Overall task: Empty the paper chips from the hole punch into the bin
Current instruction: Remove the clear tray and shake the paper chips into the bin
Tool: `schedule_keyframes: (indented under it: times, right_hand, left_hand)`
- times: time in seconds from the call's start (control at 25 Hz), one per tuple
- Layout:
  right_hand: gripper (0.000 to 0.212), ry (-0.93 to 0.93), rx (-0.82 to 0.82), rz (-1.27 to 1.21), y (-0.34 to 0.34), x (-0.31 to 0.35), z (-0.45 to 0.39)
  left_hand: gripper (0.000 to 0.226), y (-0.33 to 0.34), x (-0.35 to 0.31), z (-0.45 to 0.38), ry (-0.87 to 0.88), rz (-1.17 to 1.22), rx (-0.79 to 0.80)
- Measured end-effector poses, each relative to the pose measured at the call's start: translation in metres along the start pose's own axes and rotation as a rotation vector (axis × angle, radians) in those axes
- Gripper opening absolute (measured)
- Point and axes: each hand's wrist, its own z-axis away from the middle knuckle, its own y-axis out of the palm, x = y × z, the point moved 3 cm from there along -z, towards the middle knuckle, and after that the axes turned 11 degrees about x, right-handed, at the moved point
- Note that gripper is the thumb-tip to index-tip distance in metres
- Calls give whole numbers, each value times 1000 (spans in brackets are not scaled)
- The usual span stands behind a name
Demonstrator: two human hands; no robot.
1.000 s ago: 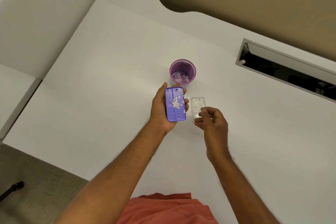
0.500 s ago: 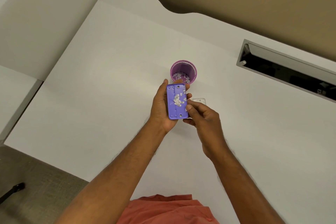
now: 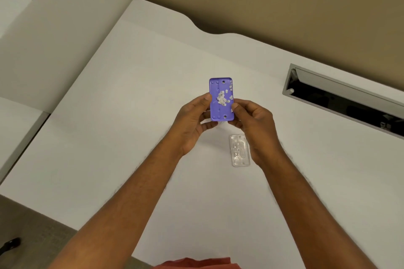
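The purple hole punch (image 3: 220, 107) is held up above the white desk, its open underside facing me, with a small heap of white paper chips (image 3: 222, 98) lying on it. My left hand (image 3: 192, 122) grips its left edge and my right hand (image 3: 253, 120) grips its right edge. The clear plastic chip cover (image 3: 239, 150) lies flat on the desk just below my right hand. The purple bin is hidden, apparently behind the punch and my hands.
The white desk (image 3: 109, 116) meets a beige partition at the back and a white divider panel at the left. A grey cable slot (image 3: 341, 98) is cut into the desk at the right. The desk's front edge runs at the lower left.
My right hand left the clear cover on the desk and took hold of the punch's right edge. Both hands lifted the punch up and forward, so it now hides the bin.
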Motion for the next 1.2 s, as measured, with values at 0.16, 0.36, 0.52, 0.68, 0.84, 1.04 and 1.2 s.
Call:
schedule_keyframes:
  times: [0.16, 0.36, 0.52, 0.68, 0.84, 1.04, 1.2]
  right_hand:
    - [21, -54, -19, 130, -2, 12, -27]
    - [24, -124, -24, 307, -2, 16, -49]
    - [28, -203, -30, 508, 3, 20, -57]
    - [32, -353, -34, 791, 10, 19, -52]
    - [53, -486, -14, 1104, 17, 20, -50]
    - [75, -397, -3, 1357, 17, 16, -58]
    - [74, -361, 14, 1354, 14, 4, -51]
  left_hand:
    - [35, -10, -26, -19, 7, -97, 55]
    - [39, -20, -42, -37, 28, -199, 33]
    - [42, -24, -51, -45, 58, -266, -7]
    - [44, -27, -50, -46, 69, -306, -38]
    - [45, -27, -49, -45, 75, -344, -53]
    - [45, -26, -48, -41, 77, -336, -27]
    - [46, -26, -46, -40, 70, -322, -44]
